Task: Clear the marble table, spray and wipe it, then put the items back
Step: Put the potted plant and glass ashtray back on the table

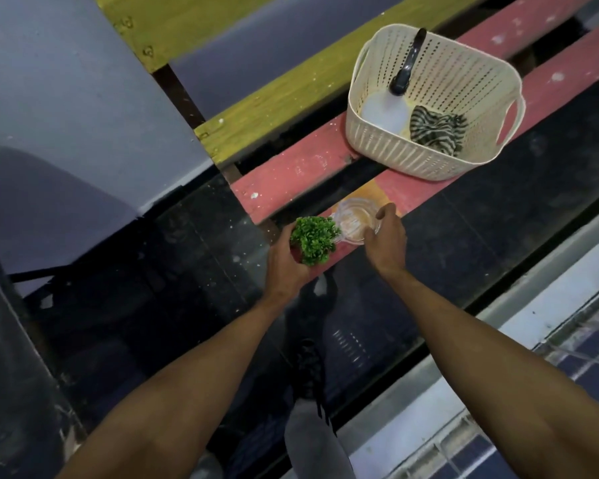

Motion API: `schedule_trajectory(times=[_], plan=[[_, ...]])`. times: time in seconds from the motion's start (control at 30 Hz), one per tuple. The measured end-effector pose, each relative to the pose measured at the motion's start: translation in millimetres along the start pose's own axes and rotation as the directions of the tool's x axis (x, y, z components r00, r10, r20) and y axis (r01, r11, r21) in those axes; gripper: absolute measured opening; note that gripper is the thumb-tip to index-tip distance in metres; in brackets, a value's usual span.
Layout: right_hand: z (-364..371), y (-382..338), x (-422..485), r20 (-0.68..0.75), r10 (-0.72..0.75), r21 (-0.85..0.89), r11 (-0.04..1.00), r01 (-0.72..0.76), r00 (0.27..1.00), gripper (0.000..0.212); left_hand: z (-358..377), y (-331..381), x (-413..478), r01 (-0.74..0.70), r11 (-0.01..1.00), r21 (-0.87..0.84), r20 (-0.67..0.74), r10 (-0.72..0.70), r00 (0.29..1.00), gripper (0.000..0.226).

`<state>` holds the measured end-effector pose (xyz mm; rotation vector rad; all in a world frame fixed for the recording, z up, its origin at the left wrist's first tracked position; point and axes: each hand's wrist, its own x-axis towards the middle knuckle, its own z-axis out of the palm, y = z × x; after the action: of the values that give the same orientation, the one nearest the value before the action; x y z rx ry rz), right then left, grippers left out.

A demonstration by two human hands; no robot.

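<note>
Red bench plank (291, 174): left hand (284, 264) grasps small green plant (313, 238), right hand (384, 236) fingers clasp glass jar (355, 219) rim; both touching, basket (429, 157) beyond to right.

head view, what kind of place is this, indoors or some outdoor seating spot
Probably a semi-outdoor sitting area. A bench of painted slats, red and yellow, stands by a plain wall over a dark floor; a cream basket holds cleaning things.
</note>
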<state>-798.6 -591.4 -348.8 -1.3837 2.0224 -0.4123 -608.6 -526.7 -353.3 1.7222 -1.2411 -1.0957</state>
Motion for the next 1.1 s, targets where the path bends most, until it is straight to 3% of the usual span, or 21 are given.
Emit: schedule_trajectory(times=[0.2, 0.37, 0.57, 0.73, 0.87, 1.1], plan=[[-2.9, -8.4, 8.5, -0.041, 0.137, 0.034, 0.99, -0.135, 0.99, 0.039, -11.7, 2.4, 5.7, 0.002, 1.0, -0.014, -0.036, -0.003, 0.999, 0.076], [-23.8, -38.2, -31.6, -0.065, 0.13, 0.052, 0.991, -0.127, 0.989, 0.03, -73.0, 36.7, -12.8, -0.02, 1.0, -0.009, -0.08, 0.019, 0.997, 0.081], [-46.9, -148.6, -158.8, -0.003, -0.084, 0.127, 0.988, 0.083, 0.996, 0.022, -240.7, 103.7, -77.1, -0.072, 0.997, -0.012, -0.238, 0.067, 0.969, 0.074], [-21.6, -249.7, -298.0, 0.091, -0.298, 0.169, 0.945, 0.28, 0.95, 0.021, -400.1, 120.4, -156.8, -0.077, 0.997, 0.01, -0.357, 0.075, 0.931, 0.076], [28.0, -310.2, -407.0, 0.211, -0.337, 0.156, 0.938, 0.308, 0.918, 0.02, -523.6, 99.6, -220.4, -0.077, 0.991, 0.113, -0.431, 0.118, 0.895, 0.075], [155.7, -379.9, -579.7, 0.369, -0.344, 0.169, 0.938, 0.302, 0.863, 0.029, -700.3, 18.7, -311.0, 0.095, 0.984, 0.151, -0.521, -0.002, 0.853, 0.079]])
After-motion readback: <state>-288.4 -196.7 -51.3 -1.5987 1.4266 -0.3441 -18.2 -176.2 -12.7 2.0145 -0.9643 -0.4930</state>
